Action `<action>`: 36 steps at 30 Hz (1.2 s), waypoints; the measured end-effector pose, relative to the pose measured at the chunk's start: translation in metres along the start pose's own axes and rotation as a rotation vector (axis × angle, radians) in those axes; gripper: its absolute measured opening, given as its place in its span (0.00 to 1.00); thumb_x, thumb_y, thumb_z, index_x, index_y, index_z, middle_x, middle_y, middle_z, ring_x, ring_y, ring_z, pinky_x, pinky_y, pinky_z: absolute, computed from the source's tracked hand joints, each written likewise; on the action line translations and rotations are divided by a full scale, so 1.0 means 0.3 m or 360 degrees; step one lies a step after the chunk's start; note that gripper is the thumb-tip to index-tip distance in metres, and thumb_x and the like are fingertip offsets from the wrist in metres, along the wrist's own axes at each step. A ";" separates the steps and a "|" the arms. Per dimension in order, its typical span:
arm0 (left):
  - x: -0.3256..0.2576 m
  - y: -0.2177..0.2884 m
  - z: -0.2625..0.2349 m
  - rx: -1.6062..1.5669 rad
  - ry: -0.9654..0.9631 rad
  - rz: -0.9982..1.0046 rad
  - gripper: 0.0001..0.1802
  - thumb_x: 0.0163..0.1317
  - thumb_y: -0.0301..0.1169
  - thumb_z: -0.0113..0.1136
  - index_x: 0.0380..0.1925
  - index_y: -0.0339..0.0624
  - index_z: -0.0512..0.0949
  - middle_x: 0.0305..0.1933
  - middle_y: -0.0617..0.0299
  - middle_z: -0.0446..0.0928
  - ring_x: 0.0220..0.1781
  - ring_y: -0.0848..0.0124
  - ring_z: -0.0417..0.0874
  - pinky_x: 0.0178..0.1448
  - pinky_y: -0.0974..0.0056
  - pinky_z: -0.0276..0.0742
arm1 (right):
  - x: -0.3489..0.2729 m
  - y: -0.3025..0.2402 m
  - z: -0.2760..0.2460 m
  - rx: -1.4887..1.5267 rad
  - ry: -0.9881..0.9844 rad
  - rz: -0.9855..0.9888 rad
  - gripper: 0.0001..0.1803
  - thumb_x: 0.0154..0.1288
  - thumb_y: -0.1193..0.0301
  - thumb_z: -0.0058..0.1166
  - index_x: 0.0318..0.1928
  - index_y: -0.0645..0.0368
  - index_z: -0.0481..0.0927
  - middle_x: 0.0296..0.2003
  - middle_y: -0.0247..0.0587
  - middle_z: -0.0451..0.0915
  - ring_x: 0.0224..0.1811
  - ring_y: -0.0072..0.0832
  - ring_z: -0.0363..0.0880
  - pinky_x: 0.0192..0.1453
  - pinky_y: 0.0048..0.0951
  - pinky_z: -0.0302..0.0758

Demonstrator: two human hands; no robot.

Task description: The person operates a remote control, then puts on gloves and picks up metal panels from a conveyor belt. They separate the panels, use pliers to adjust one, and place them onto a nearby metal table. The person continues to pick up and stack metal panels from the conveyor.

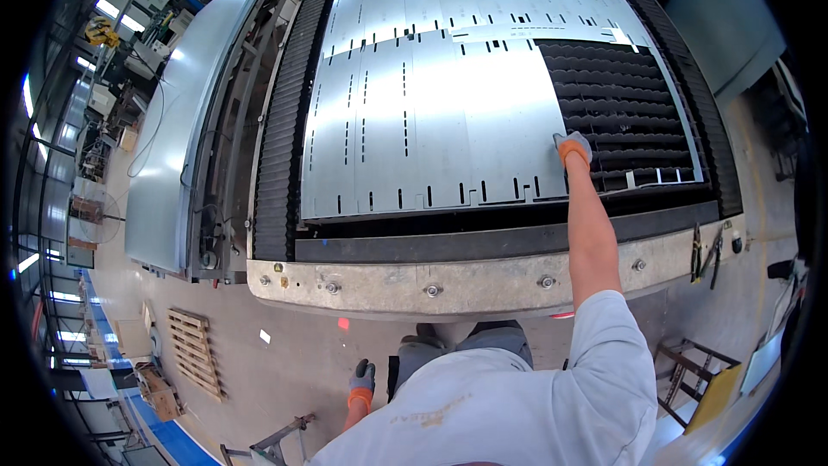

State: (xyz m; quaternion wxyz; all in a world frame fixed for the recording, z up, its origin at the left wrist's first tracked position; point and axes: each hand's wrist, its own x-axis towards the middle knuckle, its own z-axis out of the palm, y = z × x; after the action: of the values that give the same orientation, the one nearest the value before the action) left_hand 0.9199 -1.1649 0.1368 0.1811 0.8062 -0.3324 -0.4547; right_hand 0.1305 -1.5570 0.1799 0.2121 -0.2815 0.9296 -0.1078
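The right hand is reaching to two o'clock, its grip resting flat and open on the metal sheet's edge, where the cutting bed's dark slats lie bare. The left hand is hanging at seven o'clock, loosely curled and holding nothing.

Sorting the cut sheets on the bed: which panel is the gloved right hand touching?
The rightmost panel, its right edge beside the bare dark slats; the right hand rests on that edge.

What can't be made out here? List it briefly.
Head view:
- Right hand fingertips: whether they grip or only touch the cut sheet metal panel, hidden by the glove.
- Left hand: too small to tell if it holds anything.
- Hand tools on the machine frame: type too small.
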 end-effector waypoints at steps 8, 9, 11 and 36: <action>0.118 0.137 0.123 0.0045 -0.0004 0.0237 0.21 0.70 0.40 0.67 0.61 0.50 0.83 0.39 0.68 0.83 0.29 0.79 0.73 0.33 0.67 0.72 | -0.040 -0.203 -0.015 -0.0216 0.0174 -0.0126 0.38 0.63 0.42 0.63 0.63 0.54 0.78 0.63 0.49 0.81 0.65 0.46 0.80 0.63 0.48 0.80; 0.171 0.176 0.119 0.0136 0.0007 0.0386 0.22 0.69 0.40 0.67 0.61 0.50 0.82 0.39 0.68 0.83 0.29 0.79 0.73 0.33 0.67 0.72 | 0.016 -0.184 -0.016 -0.0056 -0.0035 0.0012 0.40 0.62 0.42 0.64 0.66 0.54 0.75 0.64 0.49 0.79 0.66 0.45 0.79 0.65 0.47 0.79; 0.231 0.236 0.122 0.0206 -0.0008 0.0460 0.22 0.70 0.39 0.67 0.62 0.50 0.82 0.39 0.68 0.83 0.30 0.79 0.73 0.35 0.67 0.72 | 0.080 -0.176 0.007 -0.0035 -0.0019 0.0050 0.40 0.61 0.41 0.64 0.64 0.55 0.77 0.63 0.51 0.80 0.65 0.45 0.80 0.67 0.46 0.78; 0.266 0.672 0.220 -0.0307 -0.0244 0.0441 0.21 0.72 0.26 0.63 0.63 0.38 0.78 0.56 0.59 0.84 0.55 0.73 0.81 0.63 0.68 0.76 | 0.011 -0.441 0.045 0.1903 -0.0451 -0.0464 0.30 0.57 0.54 0.77 0.50 0.66 0.86 0.39 0.39 0.86 0.35 0.25 0.83 0.41 0.29 0.80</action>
State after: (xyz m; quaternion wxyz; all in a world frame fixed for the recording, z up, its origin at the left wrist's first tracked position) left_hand 0.8179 -1.3639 0.1734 0.2926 0.6946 -0.4080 -0.5152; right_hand 0.1973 -1.6683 0.2091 0.4369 -0.2495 0.6236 -0.5982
